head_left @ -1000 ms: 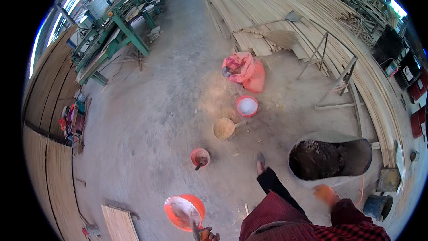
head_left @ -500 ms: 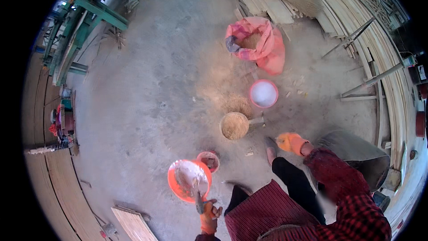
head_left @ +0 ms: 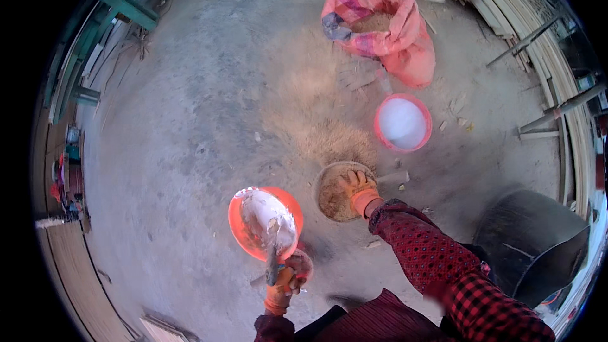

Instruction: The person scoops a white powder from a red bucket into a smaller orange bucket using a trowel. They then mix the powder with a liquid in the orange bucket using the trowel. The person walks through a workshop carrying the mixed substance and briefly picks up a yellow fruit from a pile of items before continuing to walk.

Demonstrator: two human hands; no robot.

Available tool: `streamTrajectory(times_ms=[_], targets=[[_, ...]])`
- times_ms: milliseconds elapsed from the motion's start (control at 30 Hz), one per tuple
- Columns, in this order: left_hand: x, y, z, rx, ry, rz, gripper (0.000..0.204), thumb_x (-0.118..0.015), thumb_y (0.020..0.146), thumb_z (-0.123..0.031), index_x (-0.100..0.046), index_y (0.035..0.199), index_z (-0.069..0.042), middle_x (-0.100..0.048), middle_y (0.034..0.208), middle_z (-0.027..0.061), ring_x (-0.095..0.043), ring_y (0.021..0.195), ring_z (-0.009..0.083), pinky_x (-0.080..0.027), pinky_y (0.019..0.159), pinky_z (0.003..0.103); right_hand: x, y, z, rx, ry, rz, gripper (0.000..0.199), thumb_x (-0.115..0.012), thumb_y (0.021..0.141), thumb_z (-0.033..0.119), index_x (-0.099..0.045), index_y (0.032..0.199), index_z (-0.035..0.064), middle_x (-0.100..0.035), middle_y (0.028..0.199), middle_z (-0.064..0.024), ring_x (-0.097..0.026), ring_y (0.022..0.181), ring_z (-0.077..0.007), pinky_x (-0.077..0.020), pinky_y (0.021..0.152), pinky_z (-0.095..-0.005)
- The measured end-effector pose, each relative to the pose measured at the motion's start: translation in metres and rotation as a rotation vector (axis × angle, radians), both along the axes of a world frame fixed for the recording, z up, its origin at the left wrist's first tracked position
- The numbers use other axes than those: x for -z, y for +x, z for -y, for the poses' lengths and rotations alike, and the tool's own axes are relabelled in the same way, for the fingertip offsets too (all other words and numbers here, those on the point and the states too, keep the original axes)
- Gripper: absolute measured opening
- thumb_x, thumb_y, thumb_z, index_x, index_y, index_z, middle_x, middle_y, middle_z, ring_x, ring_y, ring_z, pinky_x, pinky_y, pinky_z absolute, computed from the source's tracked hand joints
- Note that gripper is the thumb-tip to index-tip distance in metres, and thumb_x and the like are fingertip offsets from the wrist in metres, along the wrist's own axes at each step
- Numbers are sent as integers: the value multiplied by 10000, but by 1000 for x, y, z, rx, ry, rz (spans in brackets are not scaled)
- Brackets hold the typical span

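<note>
My left hand (head_left: 281, 290), in an orange glove, is closed around the dark handle of a tool (head_left: 272, 263). The tool's other end lies in white paste inside an orange plastic bowl (head_left: 236, 228), tilted beside the hand. Whether the fingers also grip the bowl's rim, I cannot tell. My right hand (head_left: 360, 191), gloved in orange too, reaches into a round pan (head_left: 318, 197) of sawdust on the floor. Its fingers are spread over the sawdust, the tips partly hidden. Partly behind the orange bowl and my left hand stands a small reddish bucket (head_left: 306, 262).
A pink bucket (head_left: 429, 128) of white material stands beyond the pan, and behind it an open pink sack (head_left: 415, 50) of sawdust. Loose sawdust (head_left: 316, 111) covers the floor nearby. A dark container (head_left: 525, 234) lies at the right. Wooden strips (head_left: 532, 31) are stacked far right.
My right hand has swung left and forward from beside my leg into the pan of sawdust. My left hand, with the tool, and the orange bowl have shifted slightly; the view has moved too.
</note>
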State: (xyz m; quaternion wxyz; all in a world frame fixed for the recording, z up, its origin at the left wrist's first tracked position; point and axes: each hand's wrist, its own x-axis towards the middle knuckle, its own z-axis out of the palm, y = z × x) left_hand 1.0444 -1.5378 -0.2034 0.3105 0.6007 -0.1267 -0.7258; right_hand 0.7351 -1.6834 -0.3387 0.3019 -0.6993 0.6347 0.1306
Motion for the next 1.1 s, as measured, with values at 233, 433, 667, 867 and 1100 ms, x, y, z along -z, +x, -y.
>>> streamTrajectory(times_ms=[233, 433, 667, 867, 1100], targets=[[50, 66, 22, 312, 18, -118, 290, -646, 880, -275, -602, 979, -6, -480, 545, -14, -470, 449, 119, -455, 575, 307, 50, 24, -19, 107, -13, -12, 466, -545, 932, 231, -493, 1395, 230, -320, 1529, -127, -420, 1333, -396, -420, 1017, -500], [72, 113, 19, 526, -314, -16, 366, -663, 892, -262, -609, 1074, 51, -605, 651, 35, -566, 542, 133, -488, 545, 303, 83, 16, -10, 185, -81, 279, 380, -552, 893, 327, -641, 1230, 175, -625, 1260, -186, -600, 1176, -357, -490, 948, -471], [37, 110, 32, 757, -256, 388, 252, -645, 837, -168, -653, 961, 52, -633, 637, 109, -666, 636, 216, -553, 631, 365, 88, -4, -33, 230, -24, 205, 404, -685, 788, 347, -704, 1129, 132, -696, 1140, -142, -650, 1087, -342, -506, 921, -425], [53, 53, 44, 502, -124, 170, 179, -720, 834, -129, -608, 922, -21, -567, 684, 11, -530, 543, 116, -421, 493, 262, 93, -57, -22, 128, -71, 188, 300, -689, 784, 234, -719, 1010, 38, -709, 1009, -182, -678, 942, -333, -526, 851, -404], [100, 8, 12, 108, -26, 27, 187, -703, 843, -111, -546, 924, -50, -566, 720, 45, -581, 606, 184, -478, 515, 328, 44, -73, -26, 805, -21, 1140, 260, -667, 849, 105, -686, 1040, -70, -713, 1037, -138, -685, 911, -224, -541, 825, -346]])
